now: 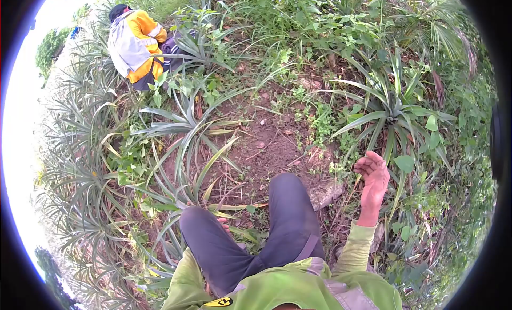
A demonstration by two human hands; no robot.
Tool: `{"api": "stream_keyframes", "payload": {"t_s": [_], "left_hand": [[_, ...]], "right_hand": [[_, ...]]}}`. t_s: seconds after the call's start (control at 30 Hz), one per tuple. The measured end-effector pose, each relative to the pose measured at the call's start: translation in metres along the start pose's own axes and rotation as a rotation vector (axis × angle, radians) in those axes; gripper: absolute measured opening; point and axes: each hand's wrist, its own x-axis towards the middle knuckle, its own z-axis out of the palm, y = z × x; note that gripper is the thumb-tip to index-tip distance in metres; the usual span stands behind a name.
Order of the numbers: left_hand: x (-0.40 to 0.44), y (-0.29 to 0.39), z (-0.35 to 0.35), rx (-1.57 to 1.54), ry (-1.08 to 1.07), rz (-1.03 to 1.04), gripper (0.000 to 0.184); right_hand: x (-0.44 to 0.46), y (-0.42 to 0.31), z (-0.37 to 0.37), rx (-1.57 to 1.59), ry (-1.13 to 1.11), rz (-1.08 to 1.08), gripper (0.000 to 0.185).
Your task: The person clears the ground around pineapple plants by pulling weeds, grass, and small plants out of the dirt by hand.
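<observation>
My right hand (pixel 372 174) is raised off to the right of my knees, palm turned inward. Its fingers are loosely bent and apart, and I see nothing held in them. Just beyond it grows a spiky, pineapple-like plant (pixel 393 111) with long grey-green leaves. Only a bit of my left hand (pixel 224 225) shows, low beside my left knee (pixel 198 224); the knee and leg hide most of its fingers. Close to that knee, another spiky plant (pixel 188 122) spreads its leaves over bare brown soil (pixel 269 144).
A person (pixel 136 46) in an orange and grey top crouches among the plants at upper left. A stone (pixel 324 195) lies by my right knee. Rows of spiky plants (pixel 88 166) line the left side; green weeds (pixel 314 22) grow thick at the back and right.
</observation>
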Motion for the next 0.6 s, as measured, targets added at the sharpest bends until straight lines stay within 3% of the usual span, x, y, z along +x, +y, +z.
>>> {"api": "stream_keyframes", "payload": {"t_s": [0.6], "left_hand": [[-0.029, -0.040, 0.017, 0.025, -0.062, -0.101, 0.052]], "right_hand": [[0.009, 0.001, -0.014, -0.031, -0.013, -0.027, 0.052]]}}
